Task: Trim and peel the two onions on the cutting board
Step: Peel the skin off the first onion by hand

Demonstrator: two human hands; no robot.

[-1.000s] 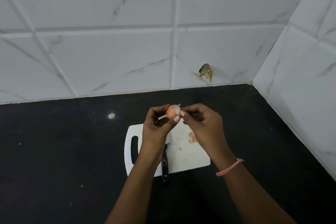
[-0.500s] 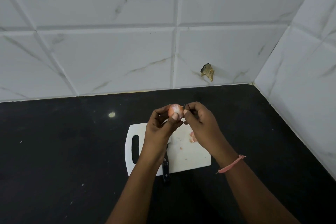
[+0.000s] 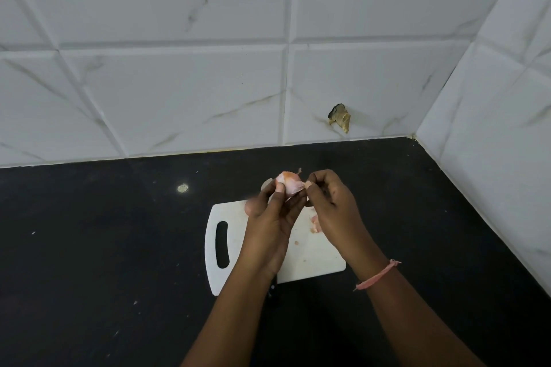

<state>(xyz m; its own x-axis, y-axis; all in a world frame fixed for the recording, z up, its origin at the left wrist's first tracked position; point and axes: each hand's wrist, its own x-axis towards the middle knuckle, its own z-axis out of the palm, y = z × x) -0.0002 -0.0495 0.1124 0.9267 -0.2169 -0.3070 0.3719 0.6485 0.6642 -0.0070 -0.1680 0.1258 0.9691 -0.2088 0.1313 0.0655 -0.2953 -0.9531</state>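
Observation:
A small pink-orange onion (image 3: pixel 288 182) is held up above the far edge of the white cutting board (image 3: pixel 235 250). My left hand (image 3: pixel 269 229) grips it between thumb and fingertips. My right hand (image 3: pixel 334 205) pinches a flap of the onion's skin at its right side. Pink peel scraps (image 3: pixel 315 224) lie on the board beside my right hand. A black knife handle (image 3: pixel 272 287) pokes out under my left wrist at the board's near edge; its blade is hidden. A second onion is not visible.
The board lies on a black countertop (image 3: pixel 104 247) that meets white marble-look wall tiles at the back and right. A chipped hole (image 3: pixel 340 118) marks the back wall. A pale spot (image 3: pixel 182 188) sits on the counter left of the board.
My hands have stayed above the board's far edge. The skin flap has lifted off the onion's right side, baring more pale flesh.

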